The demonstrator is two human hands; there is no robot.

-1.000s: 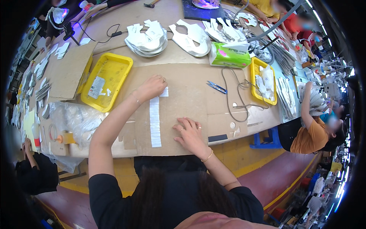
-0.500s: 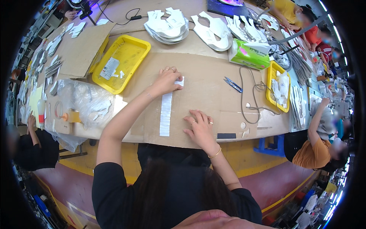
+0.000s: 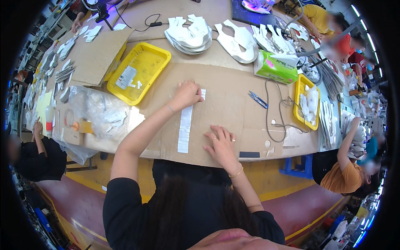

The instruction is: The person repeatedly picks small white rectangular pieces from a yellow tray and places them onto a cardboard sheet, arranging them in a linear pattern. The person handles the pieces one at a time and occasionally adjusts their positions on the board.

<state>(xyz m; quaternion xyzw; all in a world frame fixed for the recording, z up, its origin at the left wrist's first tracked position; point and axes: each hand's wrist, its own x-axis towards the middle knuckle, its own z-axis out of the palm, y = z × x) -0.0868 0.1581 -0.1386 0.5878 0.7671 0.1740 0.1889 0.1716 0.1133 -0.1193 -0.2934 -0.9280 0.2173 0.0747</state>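
Both hands on a white label strip point(image 3: 184, 127) lying on a cardboard sheet point(image 3: 233, 104).
Left hand point(image 3: 186, 93) pinches strip's far end; right hand point(image 3: 221, 143) lies spread flat, just right of strip. Around: yellow tray point(image 3: 156, 56), blue scissors point(image 3: 258, 99), green box point(image 3: 276, 66); crowded workshop table.
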